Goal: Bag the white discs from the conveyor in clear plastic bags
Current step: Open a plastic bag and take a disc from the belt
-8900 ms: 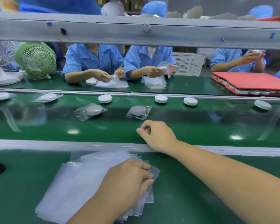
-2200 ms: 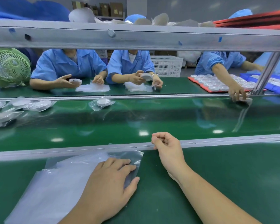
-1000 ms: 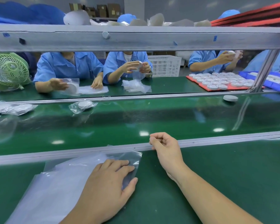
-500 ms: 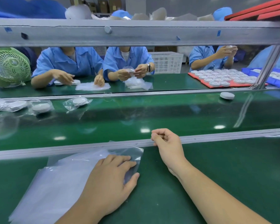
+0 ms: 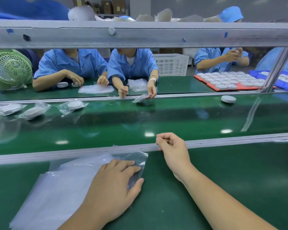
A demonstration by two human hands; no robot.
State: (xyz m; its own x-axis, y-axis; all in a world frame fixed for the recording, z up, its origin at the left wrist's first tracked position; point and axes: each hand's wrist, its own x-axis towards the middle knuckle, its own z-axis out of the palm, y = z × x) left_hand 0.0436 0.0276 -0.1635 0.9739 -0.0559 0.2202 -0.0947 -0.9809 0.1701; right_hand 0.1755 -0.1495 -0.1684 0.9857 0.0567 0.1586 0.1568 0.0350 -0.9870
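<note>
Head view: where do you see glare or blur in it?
Head view: white glare spots lie on the glossy conveyor belt, which mirrors the blue shirts; the disc by a far worker's hand is motion-blurred.

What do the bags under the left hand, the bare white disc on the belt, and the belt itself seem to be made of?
Bags: thin clear plastic film, glossy; the green bench shows through them.
Disc: probably hard plastic, matte white, with a crisp moulded rim.
Belt: likely a smooth PVC-like sheet, glossy green; it shows bright reflections.
</note>
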